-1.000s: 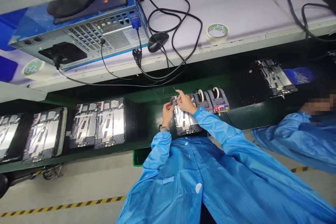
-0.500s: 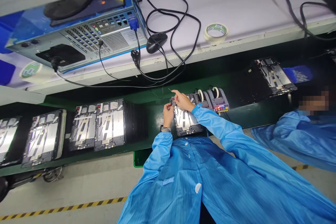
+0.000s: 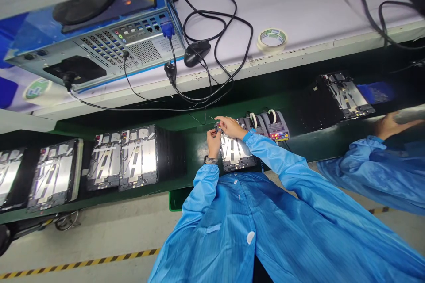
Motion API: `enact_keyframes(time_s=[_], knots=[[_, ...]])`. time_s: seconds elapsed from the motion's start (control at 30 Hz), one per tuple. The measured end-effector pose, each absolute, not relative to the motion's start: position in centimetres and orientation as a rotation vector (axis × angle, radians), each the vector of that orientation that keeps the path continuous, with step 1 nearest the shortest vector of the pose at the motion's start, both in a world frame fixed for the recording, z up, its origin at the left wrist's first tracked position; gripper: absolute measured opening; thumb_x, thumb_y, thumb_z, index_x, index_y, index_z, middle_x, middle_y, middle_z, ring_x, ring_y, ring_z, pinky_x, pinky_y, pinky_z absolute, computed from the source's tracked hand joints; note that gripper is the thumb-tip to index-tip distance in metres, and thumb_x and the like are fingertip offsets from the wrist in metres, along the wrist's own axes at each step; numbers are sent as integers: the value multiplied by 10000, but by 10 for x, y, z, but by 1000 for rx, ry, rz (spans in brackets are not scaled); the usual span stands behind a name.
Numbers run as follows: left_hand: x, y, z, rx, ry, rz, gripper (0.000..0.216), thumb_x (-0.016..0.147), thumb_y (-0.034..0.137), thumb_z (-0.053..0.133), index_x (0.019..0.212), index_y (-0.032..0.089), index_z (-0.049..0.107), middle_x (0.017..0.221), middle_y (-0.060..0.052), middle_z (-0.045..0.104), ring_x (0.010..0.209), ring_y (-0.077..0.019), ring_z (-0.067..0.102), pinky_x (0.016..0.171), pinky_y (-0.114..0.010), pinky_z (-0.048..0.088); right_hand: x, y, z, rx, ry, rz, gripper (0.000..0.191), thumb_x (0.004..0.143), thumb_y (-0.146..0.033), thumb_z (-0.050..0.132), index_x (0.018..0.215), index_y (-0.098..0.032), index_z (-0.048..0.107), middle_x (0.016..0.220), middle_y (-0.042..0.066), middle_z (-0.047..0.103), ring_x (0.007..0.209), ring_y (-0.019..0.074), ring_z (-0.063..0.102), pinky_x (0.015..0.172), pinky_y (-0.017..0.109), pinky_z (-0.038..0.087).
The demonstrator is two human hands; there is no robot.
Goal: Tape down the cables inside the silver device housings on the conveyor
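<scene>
- Assembly line: green table (image 3: 186,141) running under a white shelf (image 3: 299,4).
- Panel (image 3: 237,154): lies flat on the table straight before me, metal back upward, with its far left corner under both my hands.
- Left hand (image 3: 213,137): fingers curled and pressed together, pinching a small dark part (image 3: 218,128) at that corner. It has crept up toward the corner in the last second.
- Right hand (image 3: 232,127): fingertips drawn shut, forefinger stretched left over the same corner. What it nips is too small to tell. A second ago it sat higher and farther right; now it is lower and meets the left fingertips.
- Reading: both hands have closed on one spot, so the work at the corner looks to be at its fine stage.
- Tape dispensers (image 3: 277,126): two, just right of my right hand, untouched and unmoved.
- Row of like panels (image 3: 122,157): well to the left, unchanged.
- Co-worker's hand (image 3: 387,124): newly in view at the right, well apart from mine.
</scene>
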State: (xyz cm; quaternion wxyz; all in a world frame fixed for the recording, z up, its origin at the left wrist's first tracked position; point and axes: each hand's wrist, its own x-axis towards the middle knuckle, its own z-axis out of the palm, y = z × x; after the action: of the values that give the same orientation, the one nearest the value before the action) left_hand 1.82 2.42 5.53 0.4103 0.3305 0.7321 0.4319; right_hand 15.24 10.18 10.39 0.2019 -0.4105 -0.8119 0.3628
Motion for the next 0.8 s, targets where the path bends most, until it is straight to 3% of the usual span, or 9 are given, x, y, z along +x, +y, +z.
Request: enact_keyframes(time_s=[0.3, 0.43, 0.53, 0.63, 0.8], knots=[[14, 29, 46, 811, 1816, 1116, 279, 913, 332, 710, 1104, 192, 564, 1155, -88, 688, 1044, -167, 671, 956, -321, 526, 158, 96, 105, -1241, -2296, 989, 588, 880, -23, 491, 1438, -197, 546, 984, 47, 687, 903, 204, 599, 861, 307, 445], [10, 31, 42, 793, 1780, 1150, 325, 866, 345, 769, 1088, 189, 589, 1098, -82, 686, 1010, -185, 677, 948, -364, 531, 159, 92, 110, -1236, -2093, 1036, 540, 848, -49, 527, 1363, -195, 600, 970, 51, 676, 921, 215, 579, 876, 337, 451], [8, 31, 41, 773, 1746, 1194, 360, 834, 353, 807, 1078, 194, 596, 1091, -78, 673, 1012, -189, 672, 967, -384, 525, 161, 82, 117, -1217, -1616, 1332, 453, 827, -129, 590, 1273, -199, 620, 893, 18, 666, 767, 172, 561, 740, 303, 461], [8, 29, 42, 785, 1739, 1212, 399, 838, 344, 806, 1137, 217, 574, 1181, -81, 641, 1057, -185, 653, 986, -375, 515, 161, 59, 121, -1077, -1017, 1821, 455, 820, -245, 664, 1268, -211, 593, 822, -2, 679, 598, 134, 521, 562, 264, 391], [10, 23, 48, 973, 1848, 1230, 517, 874, 292, 747, 1339, 290, 522, 1441, -95, 496, 1245, -212, 567, 1053, -360, 471, 153, 20, 112, -813, -498, 2154, 552, 790, -241, 736, 1318, -205, 579, 839, 20, 718, 583, 132, 564, 531, 256, 381]])
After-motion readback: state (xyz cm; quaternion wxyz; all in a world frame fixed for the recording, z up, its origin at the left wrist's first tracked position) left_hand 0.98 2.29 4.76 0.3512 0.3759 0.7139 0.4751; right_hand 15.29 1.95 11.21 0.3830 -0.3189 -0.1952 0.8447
